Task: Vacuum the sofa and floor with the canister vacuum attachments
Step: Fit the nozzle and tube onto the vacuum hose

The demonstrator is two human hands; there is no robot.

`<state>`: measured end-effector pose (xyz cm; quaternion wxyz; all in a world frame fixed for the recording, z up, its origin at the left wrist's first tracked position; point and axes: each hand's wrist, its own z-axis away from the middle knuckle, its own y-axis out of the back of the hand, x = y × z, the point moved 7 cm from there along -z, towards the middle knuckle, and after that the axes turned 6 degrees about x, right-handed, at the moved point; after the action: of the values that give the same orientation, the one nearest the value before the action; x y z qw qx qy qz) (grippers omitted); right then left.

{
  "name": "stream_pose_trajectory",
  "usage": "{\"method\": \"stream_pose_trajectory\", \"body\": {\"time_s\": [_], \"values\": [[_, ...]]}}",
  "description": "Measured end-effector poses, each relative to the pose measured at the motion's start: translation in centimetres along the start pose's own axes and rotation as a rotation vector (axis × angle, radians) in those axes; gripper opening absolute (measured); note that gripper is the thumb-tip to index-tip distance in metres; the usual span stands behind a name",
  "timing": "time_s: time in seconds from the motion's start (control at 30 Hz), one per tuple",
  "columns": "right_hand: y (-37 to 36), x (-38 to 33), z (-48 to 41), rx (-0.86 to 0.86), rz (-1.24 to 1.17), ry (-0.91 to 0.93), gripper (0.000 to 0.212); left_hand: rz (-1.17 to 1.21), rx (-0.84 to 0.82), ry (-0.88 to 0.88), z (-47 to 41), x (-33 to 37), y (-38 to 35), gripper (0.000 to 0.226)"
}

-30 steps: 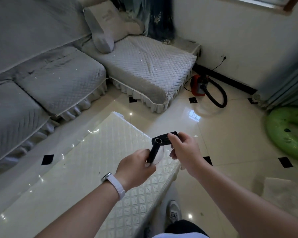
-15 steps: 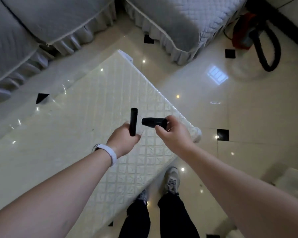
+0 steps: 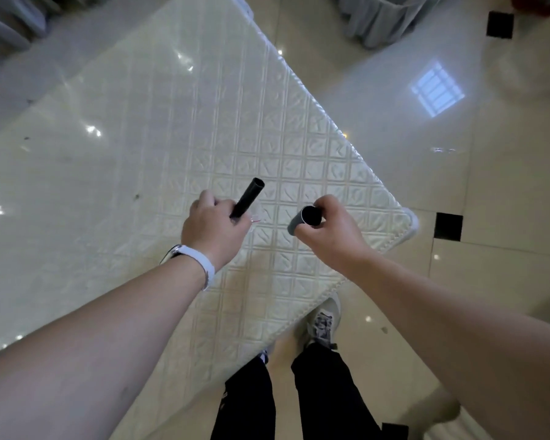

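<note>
The left hand (image 3: 215, 230) is gripping the narrow black tube (image 3: 248, 198), open end jutting beyond its knuckles; the right hand (image 3: 331, 233) is curling round the stubby connector (image 3: 304, 219), held apart; both mouths probably need lining up squarely before joining.

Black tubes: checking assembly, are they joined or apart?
Apart: left hand grips the thin tube, right hand the wider tube, table showing between.

A single wide-angle camera sits on the person's head and faces almost straight down. Both bare forearms (image 3: 115, 328) reach in from the bottom corners, close under the lens, over the glossy white embossed surface (image 3: 172, 147). The beige tiled floor (image 3: 496, 223) lies to the right, black-trousered legs (image 3: 324, 395) at the bottom edge.
</note>
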<state>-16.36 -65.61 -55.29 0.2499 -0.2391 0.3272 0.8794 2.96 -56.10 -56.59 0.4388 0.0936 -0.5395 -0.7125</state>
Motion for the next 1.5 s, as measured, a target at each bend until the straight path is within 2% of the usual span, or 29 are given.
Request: {"method": "stream_pose_trajectory", "body": {"time_s": [0.13,0.43,0.8,0.9,1.07,1.37,1.5], "values": [[-0.5,1.5,-2.0,0.005,0.026,0.011,0.024,0.045,0.137,-0.061,-1.3,1.0,-0.9,0.019],[0.4,1.3,-2.9,0.014,-0.018,0.041,0.019,0.211,0.232,-0.114,-3.2,5.1,2.1,0.014],[7.8,-2.2,2.0,0.123,-0.080,0.058,0.018,0.360,-0.029,-0.164,-0.5,11.7,6.7,0.016],[10.3,-3.3,5.3,0.183,-0.087,0.043,0.015,0.437,-0.064,-0.167,2.1,13.6,9.4,0.010],[13.9,-4.9,12.2,0.251,-0.132,0.022,0.020,0.521,-0.115,-0.165,6.9,16.0,13.7,0.014],[18.6,-8.3,24.0,0.419,-0.273,0.036,0.016,0.513,-0.244,-0.331,14.4,21.2,20.6,0.016],[22.1,-8.6,28.2,0.536,-0.253,0.042,0.020,0.550,-0.285,-0.371,18.3,24.2,22.4,0.016]]}}
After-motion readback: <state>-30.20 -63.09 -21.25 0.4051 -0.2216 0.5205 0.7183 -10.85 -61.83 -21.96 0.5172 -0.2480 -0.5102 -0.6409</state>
